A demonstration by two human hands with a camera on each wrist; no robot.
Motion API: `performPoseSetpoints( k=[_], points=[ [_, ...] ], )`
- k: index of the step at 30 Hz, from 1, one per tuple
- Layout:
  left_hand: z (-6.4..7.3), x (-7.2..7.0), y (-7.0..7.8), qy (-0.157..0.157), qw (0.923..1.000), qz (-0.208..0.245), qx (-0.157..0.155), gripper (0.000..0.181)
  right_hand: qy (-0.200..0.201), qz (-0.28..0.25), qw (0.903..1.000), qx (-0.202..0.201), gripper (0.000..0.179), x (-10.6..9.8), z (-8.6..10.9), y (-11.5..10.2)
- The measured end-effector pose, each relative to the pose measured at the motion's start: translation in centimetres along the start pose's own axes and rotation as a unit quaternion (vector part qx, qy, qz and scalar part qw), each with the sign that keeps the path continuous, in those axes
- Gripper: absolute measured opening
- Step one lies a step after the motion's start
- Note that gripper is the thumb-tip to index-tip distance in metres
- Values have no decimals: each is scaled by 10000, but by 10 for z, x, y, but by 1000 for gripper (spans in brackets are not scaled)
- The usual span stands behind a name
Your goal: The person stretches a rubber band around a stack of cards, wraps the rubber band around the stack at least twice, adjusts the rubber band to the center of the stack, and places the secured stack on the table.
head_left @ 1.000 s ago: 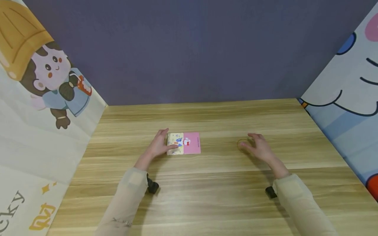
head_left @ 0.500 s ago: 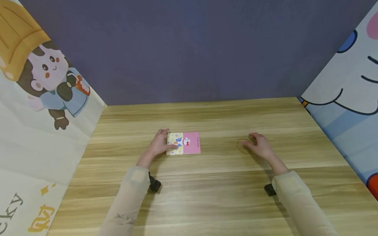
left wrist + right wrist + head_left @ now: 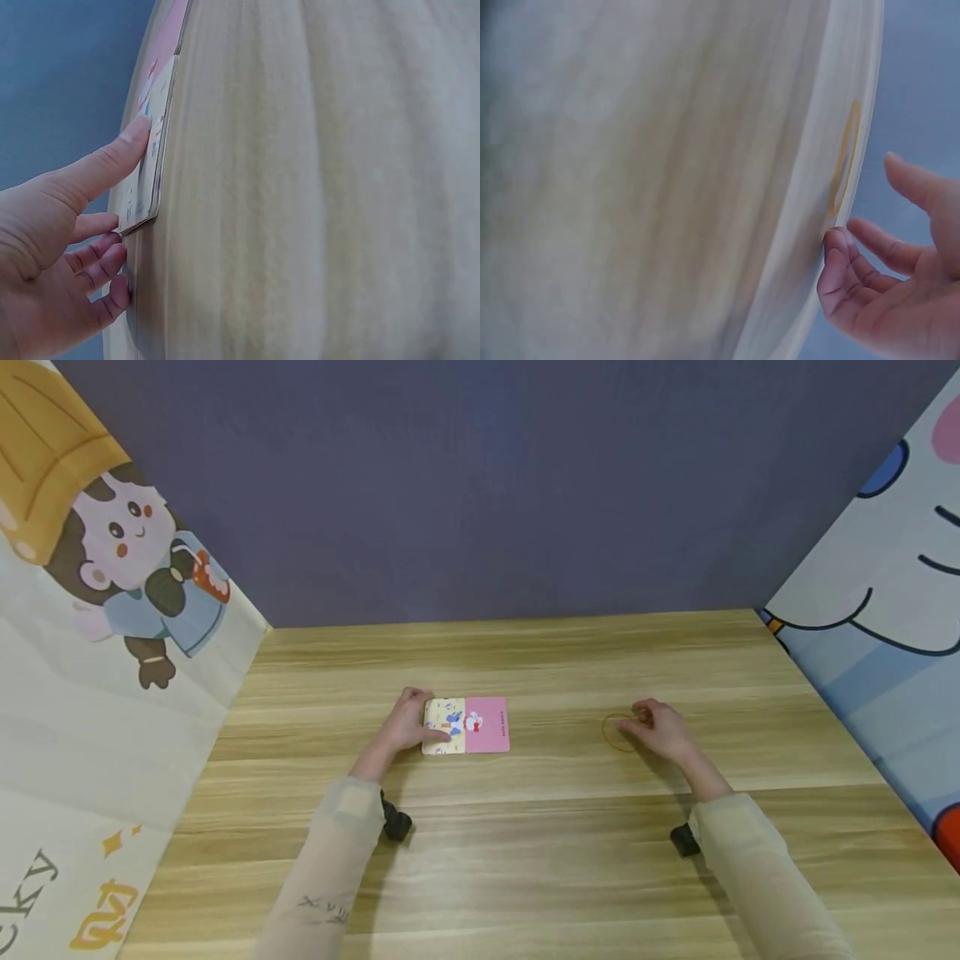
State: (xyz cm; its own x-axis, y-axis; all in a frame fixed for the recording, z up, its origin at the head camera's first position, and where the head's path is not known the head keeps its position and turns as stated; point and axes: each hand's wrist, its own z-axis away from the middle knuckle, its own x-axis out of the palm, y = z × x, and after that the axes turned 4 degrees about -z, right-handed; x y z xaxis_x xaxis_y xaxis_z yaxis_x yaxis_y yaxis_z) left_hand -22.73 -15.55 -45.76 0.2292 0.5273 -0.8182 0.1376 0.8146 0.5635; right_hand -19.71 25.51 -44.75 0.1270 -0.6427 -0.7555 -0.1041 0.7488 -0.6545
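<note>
Wooden table (image 3: 540,860); left hand (image 3: 405,723) pinches pink, yellow booklet (image 3: 491,733); right hand (image 3: 665,732) loose near yellow band (image 3: 603,733).

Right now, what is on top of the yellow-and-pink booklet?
The left hand has its thumb on the yellow half of the booklet; whatever print lies beneath it is covered.

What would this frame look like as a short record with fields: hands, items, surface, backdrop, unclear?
Left hand: left hand grips the yellow end of the yellow-and-pink booklet, thumb on top
Right hand: right hand is beside the thin yellow loop, thumb apart from its fingers
Booklet: flat, yellow end to the person's left, pink to the right
Loop: roughly round, right of the booklet
Surface: wood-grain table
Backdrop: dark wall, cartoon-printed sides
Unclear: whether the right fingers touch the loop
</note>
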Motion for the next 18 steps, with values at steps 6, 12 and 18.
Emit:
performPoseSetpoints(
  k=[6,12,18],
  points=[
    [-3,0,1,-61,9998,126,-123,89,-91,19,9998,200,49,0,-2,1],
    [-6,-2,3,-108,9994,196,-276,87,-139,-7,9996,238,48,0,-5,3],
    [-8,-1,3,-176,9992,112,-348,81,-156,11,9993,340,47,-1,-6,3]
  ],
)
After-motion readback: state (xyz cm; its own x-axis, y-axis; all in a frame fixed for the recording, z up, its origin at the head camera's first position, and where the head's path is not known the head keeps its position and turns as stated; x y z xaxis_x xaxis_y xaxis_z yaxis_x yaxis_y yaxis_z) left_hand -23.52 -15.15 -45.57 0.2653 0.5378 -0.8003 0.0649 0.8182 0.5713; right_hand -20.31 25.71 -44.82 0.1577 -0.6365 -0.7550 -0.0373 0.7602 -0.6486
